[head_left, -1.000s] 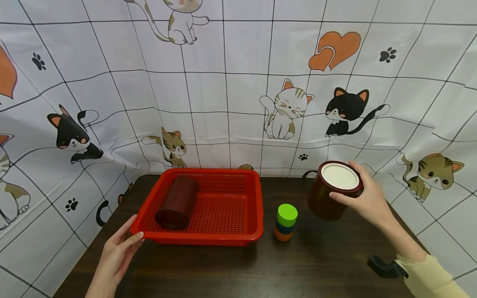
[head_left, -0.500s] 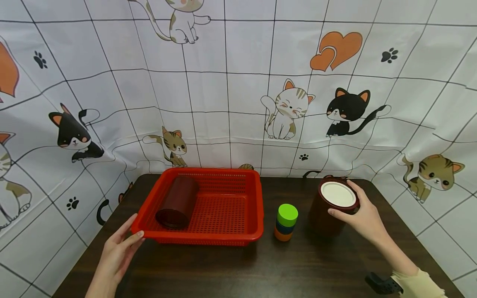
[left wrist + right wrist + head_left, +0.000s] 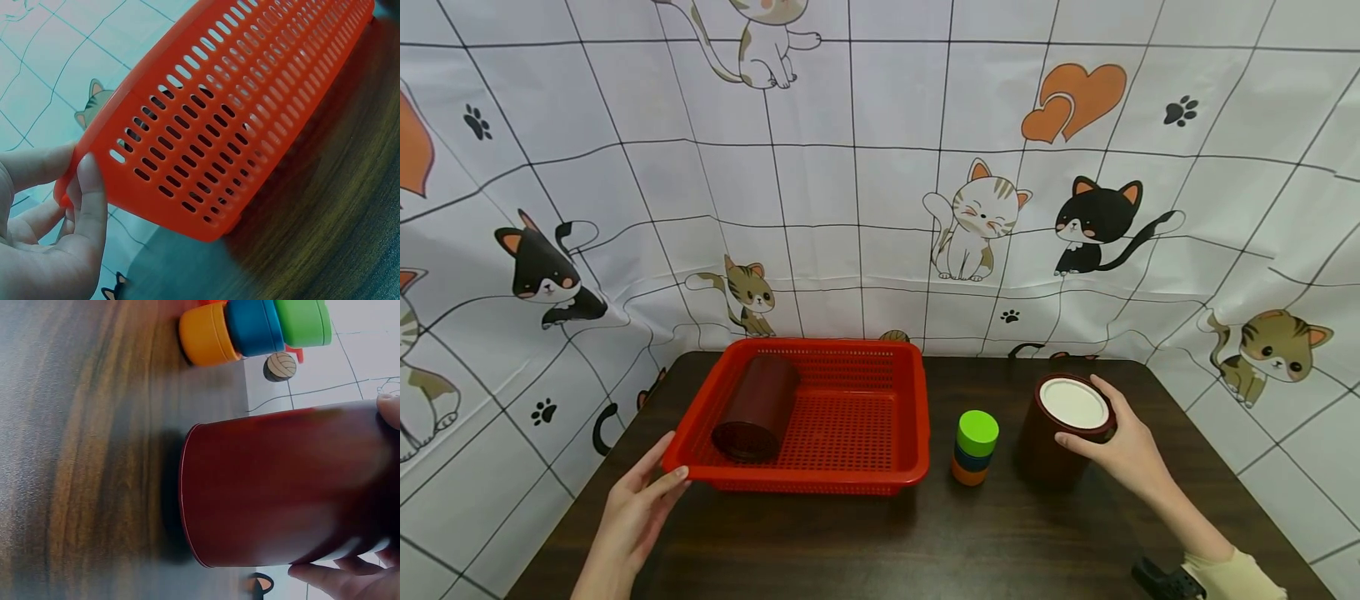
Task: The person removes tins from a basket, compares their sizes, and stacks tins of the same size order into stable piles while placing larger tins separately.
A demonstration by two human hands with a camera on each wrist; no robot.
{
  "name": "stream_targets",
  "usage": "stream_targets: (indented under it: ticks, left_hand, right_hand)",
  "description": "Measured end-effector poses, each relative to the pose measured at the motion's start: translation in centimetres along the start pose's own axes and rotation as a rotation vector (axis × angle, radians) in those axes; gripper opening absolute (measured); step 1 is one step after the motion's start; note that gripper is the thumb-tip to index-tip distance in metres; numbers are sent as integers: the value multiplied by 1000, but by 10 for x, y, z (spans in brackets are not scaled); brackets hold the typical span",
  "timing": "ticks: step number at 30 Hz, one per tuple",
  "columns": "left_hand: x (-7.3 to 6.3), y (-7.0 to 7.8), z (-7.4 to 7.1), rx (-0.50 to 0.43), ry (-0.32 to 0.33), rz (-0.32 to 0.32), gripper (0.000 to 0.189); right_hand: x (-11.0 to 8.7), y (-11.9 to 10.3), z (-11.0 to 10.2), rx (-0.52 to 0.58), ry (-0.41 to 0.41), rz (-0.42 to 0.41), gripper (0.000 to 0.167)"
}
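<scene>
My left hand (image 3: 634, 510) pinches the near left corner of a red plastic basket (image 3: 850, 482); in the left wrist view, thumb and fingers sit on either side of its rim (image 3: 103, 128). Inside the basket's left part lies a dark brown-red cylinder (image 3: 760, 408) on its side. On the right, my right hand (image 3: 1123, 446) grips the upper part of a dark red canister (image 3: 1051, 458) with a white round top. The canister is upright, its base right at the tabletop in the right wrist view, where its smooth side (image 3: 281, 487) fills the middle.
Between basket and canister stands a small stack of round containers (image 3: 976, 446), green over blue over orange. The dark wooden table (image 3: 850, 550) ends at a white cat-print sheet (image 3: 880, 192) behind. A black strap device (image 3: 1165, 577) is at the right wrist.
My right hand has lowered the canister toward the table, from a raised, tilted pose to upright, and drawn it slightly nearer. The left hand and basket have stayed put.
</scene>
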State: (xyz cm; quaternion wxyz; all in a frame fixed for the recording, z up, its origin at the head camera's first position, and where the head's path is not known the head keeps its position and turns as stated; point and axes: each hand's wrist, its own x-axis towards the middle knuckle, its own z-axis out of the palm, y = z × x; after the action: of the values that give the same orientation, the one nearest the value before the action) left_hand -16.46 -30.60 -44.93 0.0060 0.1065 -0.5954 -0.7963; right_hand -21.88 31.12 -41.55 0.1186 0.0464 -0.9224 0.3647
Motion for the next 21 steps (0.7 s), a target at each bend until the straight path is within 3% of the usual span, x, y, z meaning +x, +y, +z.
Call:
stream_targets:
  ticks: [21]
  left_hand:
    - [1, 0, 1, 22, 13, -27, 76]
  right_hand:
    - [-4, 6, 5, -9, -12, 7, 107]
